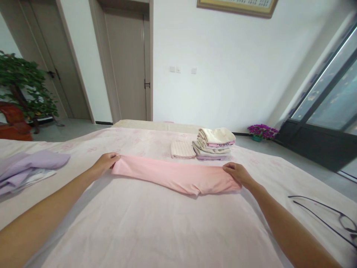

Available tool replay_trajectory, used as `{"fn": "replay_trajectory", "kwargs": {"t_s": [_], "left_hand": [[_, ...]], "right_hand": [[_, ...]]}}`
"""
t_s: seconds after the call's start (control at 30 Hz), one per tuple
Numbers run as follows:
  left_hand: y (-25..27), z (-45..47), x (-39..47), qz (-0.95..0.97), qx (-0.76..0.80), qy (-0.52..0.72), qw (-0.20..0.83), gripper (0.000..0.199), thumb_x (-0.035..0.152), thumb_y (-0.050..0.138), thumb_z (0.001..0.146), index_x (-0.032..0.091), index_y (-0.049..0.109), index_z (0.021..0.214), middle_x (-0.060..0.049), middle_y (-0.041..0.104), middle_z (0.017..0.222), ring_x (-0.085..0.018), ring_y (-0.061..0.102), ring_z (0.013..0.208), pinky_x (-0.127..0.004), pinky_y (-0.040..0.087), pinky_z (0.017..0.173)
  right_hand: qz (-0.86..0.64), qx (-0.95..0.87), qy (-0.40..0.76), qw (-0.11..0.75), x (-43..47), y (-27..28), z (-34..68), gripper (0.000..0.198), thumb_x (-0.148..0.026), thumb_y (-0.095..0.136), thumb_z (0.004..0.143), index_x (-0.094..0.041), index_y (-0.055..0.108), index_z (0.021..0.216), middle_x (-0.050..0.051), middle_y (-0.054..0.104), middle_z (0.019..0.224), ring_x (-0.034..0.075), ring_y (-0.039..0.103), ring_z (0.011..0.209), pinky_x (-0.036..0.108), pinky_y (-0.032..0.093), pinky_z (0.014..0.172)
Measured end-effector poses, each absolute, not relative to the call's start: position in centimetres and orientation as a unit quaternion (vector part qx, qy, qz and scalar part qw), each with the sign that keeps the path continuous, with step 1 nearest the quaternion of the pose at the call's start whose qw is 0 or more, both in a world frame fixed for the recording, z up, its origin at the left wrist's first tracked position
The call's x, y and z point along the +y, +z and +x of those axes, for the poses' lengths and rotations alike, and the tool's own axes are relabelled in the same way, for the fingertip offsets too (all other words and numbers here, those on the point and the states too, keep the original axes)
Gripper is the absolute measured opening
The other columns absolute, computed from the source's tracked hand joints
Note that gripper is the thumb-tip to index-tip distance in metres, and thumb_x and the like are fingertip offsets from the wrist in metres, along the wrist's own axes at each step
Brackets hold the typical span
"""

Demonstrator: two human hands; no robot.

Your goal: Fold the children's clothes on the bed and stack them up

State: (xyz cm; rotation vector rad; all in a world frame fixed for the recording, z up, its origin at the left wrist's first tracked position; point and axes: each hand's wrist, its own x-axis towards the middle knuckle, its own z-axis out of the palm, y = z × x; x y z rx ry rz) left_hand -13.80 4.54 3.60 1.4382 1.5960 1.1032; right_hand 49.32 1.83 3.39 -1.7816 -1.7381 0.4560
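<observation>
I have the pink garment (pixel 173 175) stretched left to right across the middle of the sheet (pixel 156 230). Its far edge runs fairly straight; its near edge sags to a small point right of the middle. I can't tell how much of it rests on the sheet.

Just past its right half stand the folded stack (pixel 214 143) and, beside that on the left, the striped cloth (pixel 182 149), so room is tight there. On the near side I see a broad stretch of sheet between the forearms. The purple clothes (pixel 36 165) lie off to the left, the glasses (pixel 320 208) right of the right forearm.

The left hand (pixel 108 163) has its fingers pinched on the garment's left end. The right hand (pixel 236 173) grips the far edge near the right end, thumb and fingers narrow on the cloth. Both forearms reach in from the near corners, angled inward.
</observation>
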Motion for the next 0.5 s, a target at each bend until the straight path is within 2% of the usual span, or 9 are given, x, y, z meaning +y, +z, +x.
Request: {"fn": "replay_trajectory", "kwargs": {"t_s": [0.13, 0.27, 0.4, 0.5], "left_hand": [[2.4, -14.1, 7.8, 0.591, 0.665, 0.354, 0.288, 0.044, 0.056, 0.061, 0.063, 0.016, 0.064, 0.080, 0.001, 0.062, 0.064, -0.018, 0.058, 0.063, -0.026, 0.043, 0.057], [1.0, -14.6, 10.1, 0.620, 0.707, 0.274, 0.204, 0.031, 0.047, 0.059, 0.062, 0.018, 0.066, 0.071, -0.003, 0.067, 0.069, -0.023, 0.062, 0.072, -0.027, 0.041, 0.060], [0.5, -14.6, 11.0, 0.628, 0.719, 0.242, 0.172, 0.029, 0.042, 0.059, 0.064, 0.019, 0.069, 0.078, -0.006, 0.071, 0.083, -0.024, 0.063, 0.082, -0.027, 0.041, 0.065], [0.6, -14.2, 11.1, 0.638, 0.721, 0.224, 0.152, 0.029, 0.041, 0.060, 0.065, 0.021, 0.069, 0.084, -0.006, 0.072, 0.090, -0.024, 0.064, 0.085, -0.026, 0.040, 0.066]], "right_hand": [[-0.690, -0.661, 0.149, 0.255, 3.4, 2.2, 50.2, 0.032, -0.049, 0.057, 0.076, -0.020, 0.070, 0.082, 0.004, 0.074, 0.081, 0.022, 0.066, 0.080, 0.030, 0.047, 0.072], [-0.696, -0.668, 0.135, 0.225, 3.6, 2.1, 50.2, 0.030, -0.047, 0.058, 0.076, -0.021, 0.071, 0.083, 0.003, 0.074, 0.084, 0.023, 0.067, 0.081, 0.030, 0.046, 0.074], [-0.682, -0.683, 0.167, 0.199, 3.5, 2.8, 50.2, 0.032, -0.049, 0.059, 0.076, -0.021, 0.071, 0.085, 0.005, 0.074, 0.088, 0.023, 0.066, 0.084, 0.031, 0.046, 0.075], [-0.666, -0.690, 0.230, 0.167, 3.5, 3.8, 50.4, 0.035, -0.050, 0.060, 0.074, -0.018, 0.070, 0.086, 0.007, 0.073, 0.086, 0.021, 0.064, 0.077, 0.030, 0.046, 0.067]]}}
